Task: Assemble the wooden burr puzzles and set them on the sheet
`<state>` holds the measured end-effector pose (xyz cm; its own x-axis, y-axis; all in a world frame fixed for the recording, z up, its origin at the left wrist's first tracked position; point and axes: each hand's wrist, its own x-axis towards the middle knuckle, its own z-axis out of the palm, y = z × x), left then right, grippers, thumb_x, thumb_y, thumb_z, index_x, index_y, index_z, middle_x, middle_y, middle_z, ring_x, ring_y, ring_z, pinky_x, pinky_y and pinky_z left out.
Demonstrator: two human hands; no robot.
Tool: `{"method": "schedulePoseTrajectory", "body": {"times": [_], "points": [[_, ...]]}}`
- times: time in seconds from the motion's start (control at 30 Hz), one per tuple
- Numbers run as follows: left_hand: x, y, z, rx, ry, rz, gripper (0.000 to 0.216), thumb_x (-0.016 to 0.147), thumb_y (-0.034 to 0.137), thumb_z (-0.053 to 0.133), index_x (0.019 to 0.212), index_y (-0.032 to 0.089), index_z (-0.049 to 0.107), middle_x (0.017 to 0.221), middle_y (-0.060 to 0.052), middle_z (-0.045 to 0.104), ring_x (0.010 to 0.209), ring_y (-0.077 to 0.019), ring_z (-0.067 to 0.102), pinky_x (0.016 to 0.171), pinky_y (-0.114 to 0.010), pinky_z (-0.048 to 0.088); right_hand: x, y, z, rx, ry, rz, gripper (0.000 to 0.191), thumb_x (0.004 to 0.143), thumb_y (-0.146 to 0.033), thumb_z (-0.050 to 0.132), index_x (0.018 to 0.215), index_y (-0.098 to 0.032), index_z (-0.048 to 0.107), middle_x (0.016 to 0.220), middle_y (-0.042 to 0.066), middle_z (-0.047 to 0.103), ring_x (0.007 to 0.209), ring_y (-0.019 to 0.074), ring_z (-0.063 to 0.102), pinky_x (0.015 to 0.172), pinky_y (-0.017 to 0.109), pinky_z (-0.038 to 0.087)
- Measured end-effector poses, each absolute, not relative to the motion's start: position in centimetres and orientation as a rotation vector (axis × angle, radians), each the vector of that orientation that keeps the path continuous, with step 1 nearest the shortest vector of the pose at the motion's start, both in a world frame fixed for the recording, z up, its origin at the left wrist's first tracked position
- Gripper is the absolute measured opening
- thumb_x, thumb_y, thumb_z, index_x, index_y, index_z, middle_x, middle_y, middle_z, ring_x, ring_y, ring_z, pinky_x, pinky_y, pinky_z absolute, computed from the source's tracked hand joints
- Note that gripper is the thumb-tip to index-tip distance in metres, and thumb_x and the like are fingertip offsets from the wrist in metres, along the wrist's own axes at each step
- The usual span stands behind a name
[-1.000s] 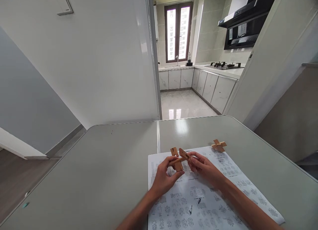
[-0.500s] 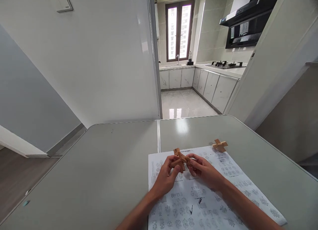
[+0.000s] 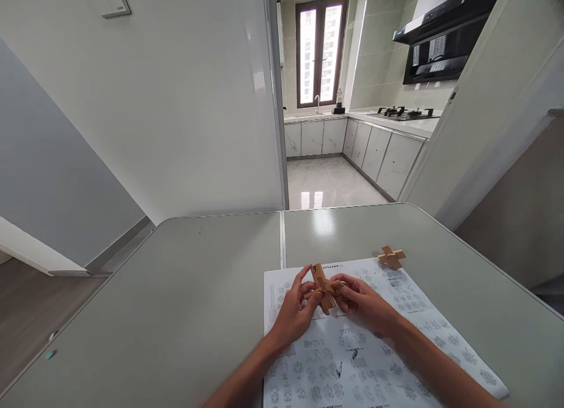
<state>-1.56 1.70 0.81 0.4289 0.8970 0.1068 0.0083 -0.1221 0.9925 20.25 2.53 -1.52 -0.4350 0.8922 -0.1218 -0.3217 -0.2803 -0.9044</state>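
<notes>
My left hand (image 3: pixel 294 311) and my right hand (image 3: pixel 362 302) both grip a small wooden interlocking puzzle (image 3: pixel 324 287) made of crossed sticks, held just above a printed paper sheet (image 3: pixel 374 361). The left fingers pinch its left side, the right fingers its right side. A second wooden cross puzzle (image 3: pixel 390 257) lies on the table at the sheet's far right corner, apart from both hands.
The grey-green table (image 3: pixel 176 302) has a seam down its middle and a small teal speck (image 3: pixel 50 354) near its left edge. Beyond the table a doorway opens to a kitchen with cabinets (image 3: pixel 374 152), a stove and a window.
The separate sticks held a second ago have been brought together into one crossed piece between my hands. The camera has shifted slightly.
</notes>
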Motion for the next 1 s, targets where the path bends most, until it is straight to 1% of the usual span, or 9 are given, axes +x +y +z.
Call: {"method": "schedulePoseTrajectory", "body": {"times": [0.1,0.17,0.33,0.47,0.53,0.6,0.67,0.77,1.0], "points": [[-1.55,1.68,0.92,1.486,0.84,0.933,0.065,0.102,0.05,0.057,0.157,0.026,0.032,0.108,-0.01,0.072,0.077,-0.0192,0.073,0.081,-0.037,0.056,20.2,2.43,-1.24,-0.822,-1.06,1.835,0.043,0.087,-0.059,0.077,0.1,-0.02,0.064,0.065,-0.006,0.05,0.057,0.0107,0.038,0.059,0.026,0.03],[-1.49,1.59,1.02,1.498,0.844,0.942,0.063,0.102,0.05,0.058,0.156,0.027,0.034,0.106,-0.008,0.073,0.074,-0.0185,0.072,0.079,-0.035,0.056,20.16,2.38,-1.17,-0.829,-1.043,1.838,0.044,0.086,-0.059,0.079,0.101,-0.02,0.064,0.066,-0.005,0.051,0.058,0.0109,0.039,0.059,0.026,0.03],[-1.34,1.47,1.12,1.543,0.856,0.953,0.055,0.103,0.05,0.056,0.149,0.027,0.037,0.101,-0.007,0.072,0.08,-0.0196,0.071,0.08,-0.035,0.055,20.22,2.38,-1.38,-0.833,-1.074,1.835,0.044,0.087,-0.06,0.077,0.103,-0.021,0.066,0.069,-0.004,0.053,0.06,0.0113,0.04,0.062,0.027,0.033],[-1.4,1.55,0.94,1.581,0.854,0.944,0.057,0.104,0.048,0.052,0.153,0.026,0.033,0.104,-0.008,0.068,0.09,-0.0214,0.069,0.082,-0.035,0.054,20.16,2.34,-1.56,-0.881,-1.134,1.777,0.043,0.089,-0.06,0.075,0.104,-0.02,0.067,0.072,-0.003,0.056,0.061,0.0109,0.042,0.059,0.026,0.031],[-1.53,1.5,0.94,1.591,0.836,0.932,0.059,0.105,0.046,0.051,0.156,0.026,0.03,0.111,-0.01,0.065,0.095,-0.0222,0.069,0.085,-0.036,0.054,20.05,2.27,-1.69,-0.894,-1.164,1.744,0.042,0.09,-0.059,0.074,0.104,-0.02,0.068,0.074,-0.002,0.058,0.062,0.0111,0.045,0.06,0.026,0.034],[-1.71,1.33,1.04,1.611,0.791,0.913,0.07,0.099,0.041,0.061,0.159,0.029,0.026,0.125,-0.012,0.059,0.103,-0.0239,0.068,0.092,-0.039,0.054,19.89,2.21,-1.87,-0.897,-1.167,1.737,0.041,0.091,-0.058,0.074,0.104,-0.02,0.067,0.074,-0.002,0.06,0.062,0.0114,0.048,0.062,0.026,0.037],[-1.87,1.12,1.24,1.649,0.747,0.886,0.09,0.087,0.033,0.075,0.161,0.032,0.022,0.138,-0.012,0.052,0.11,-0.0264,0.067,0.1,-0.043,0.053,19.73,2.16,-2.01,-0.893,-1.142,1.749,0.04,0.09,-0.056,0.076,0.104,-0.02,0.066,0.075,-0.002,0.062,0.061,0.0112,0.05,0.061,0.026,0.038],[-1.93,0.89,1.55,1.671,0.741,0.853,0.105,0.078,0.023,0.082,0.161,0.036,0.018,0.145,-0.013,0.048,0.113,-0.0281,0.068,0.104,-0.047,0.052,19.5,2.12,-1.9,-0.877,-1.107,1.763,0.038,0.089,-0.053,0.078,0.103,-0.02,0.065,0.077,-0.001,0.065,0.06,0.0106,0.052,0.059,0.025,0.037],[-1.56,1.02,1.59,1.566,0.774,0.901,0.072,0.092,0.032,0.073,0.152,0.036,0.032,0.138,-0.01,0.052,0.107,-0.0233,0.07,0.098,-0.043,0.057,19.32,2.12,-1.12,-0.862,-1.121,1.771,0.036,0.086,-0.046,0.084,0.1,-0.02,0.064,0.075,-0.003,0.065,0.059,0.01,0.053,0.06,0.025,0.038]]}}
